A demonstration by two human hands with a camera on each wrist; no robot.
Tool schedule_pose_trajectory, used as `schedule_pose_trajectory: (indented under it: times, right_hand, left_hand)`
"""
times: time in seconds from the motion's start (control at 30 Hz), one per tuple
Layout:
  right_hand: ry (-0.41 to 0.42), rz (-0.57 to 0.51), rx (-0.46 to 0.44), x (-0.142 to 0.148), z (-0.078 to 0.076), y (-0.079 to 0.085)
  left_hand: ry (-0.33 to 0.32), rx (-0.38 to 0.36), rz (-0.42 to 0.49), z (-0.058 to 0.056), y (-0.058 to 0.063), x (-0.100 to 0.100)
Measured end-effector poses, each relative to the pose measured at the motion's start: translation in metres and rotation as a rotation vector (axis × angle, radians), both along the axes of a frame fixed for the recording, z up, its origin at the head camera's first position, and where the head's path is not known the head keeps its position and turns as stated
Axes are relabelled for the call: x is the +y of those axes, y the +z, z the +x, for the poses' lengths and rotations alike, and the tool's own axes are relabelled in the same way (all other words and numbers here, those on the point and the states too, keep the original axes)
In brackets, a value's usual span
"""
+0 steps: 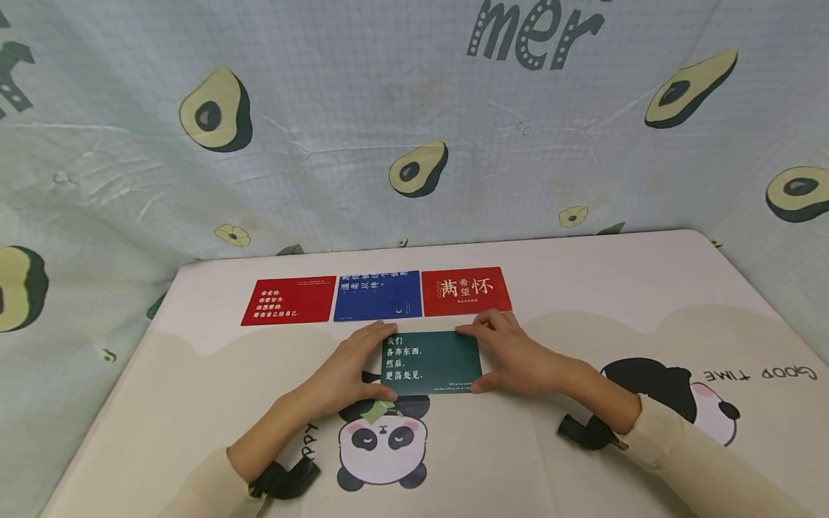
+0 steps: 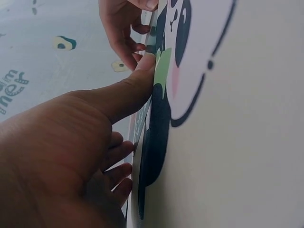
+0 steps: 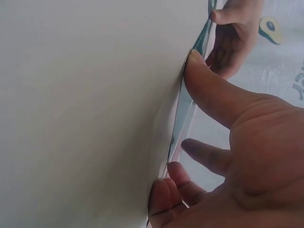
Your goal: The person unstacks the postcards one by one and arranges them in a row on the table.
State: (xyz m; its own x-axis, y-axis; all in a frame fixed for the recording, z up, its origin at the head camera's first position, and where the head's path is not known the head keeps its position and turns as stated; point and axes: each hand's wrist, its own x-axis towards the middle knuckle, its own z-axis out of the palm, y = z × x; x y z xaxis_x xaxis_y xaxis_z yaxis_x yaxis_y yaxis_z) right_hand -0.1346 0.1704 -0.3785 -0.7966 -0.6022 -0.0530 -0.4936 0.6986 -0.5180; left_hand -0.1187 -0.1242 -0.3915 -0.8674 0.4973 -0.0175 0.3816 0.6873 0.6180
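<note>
A dark green card (image 1: pixel 447 365) printed with white Chinese characters lies between both hands, in front of a row of cards. My left hand (image 1: pixel 352 363) holds its left side, thumb at the near corner and fingers at the far corner. At the opposite side my right hand (image 1: pixel 518 354) grips the same card, thumb low and index finger at the top edge. In the left wrist view the left thumb (image 2: pixel 135 83) presses on the card's edge, close over the tabletop. The right thumb (image 3: pixel 204 80) lies along the near edge in the right wrist view.
Behind the green card, a red card (image 1: pixel 304 302), a blue card (image 1: pixel 378 301) and another red card (image 1: pixel 466 293) lie side by side. The pale tablecloth (image 1: pixel 162 403) carries panda prints. An avocado-patterned curtain (image 1: pixel 317 93) hangs behind the table.
</note>
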Motion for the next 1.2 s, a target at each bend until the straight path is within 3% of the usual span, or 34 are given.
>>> schedule_pose_trajectory:
  times: [0.27, 0.6, 0.87, 1.2]
  right_hand:
    - [-0.011, 0.003, 0.001, -0.002, 0.002, 0.001]
    - [-0.017, -0.033, 0.067, -0.003, 0.007, 0.006]
    - [-0.017, 0.005, 0.020, -0.002, 0.005, 0.003]
    - [-0.003, 0.020, 0.012, 0.001, 0.006, 0.004]
  left_hand:
    - [0.000, -0.010, -0.003, 0.000, 0.000, 0.000]
    - [-0.018, 0.043, 0.025, 0.000, 0.002, 0.000]
    - [-0.066, 0.073, 0.032, -0.001, 0.006, 0.002]
    - [-0.049, 0.085, 0.031, -0.003, 0.011, 0.001]
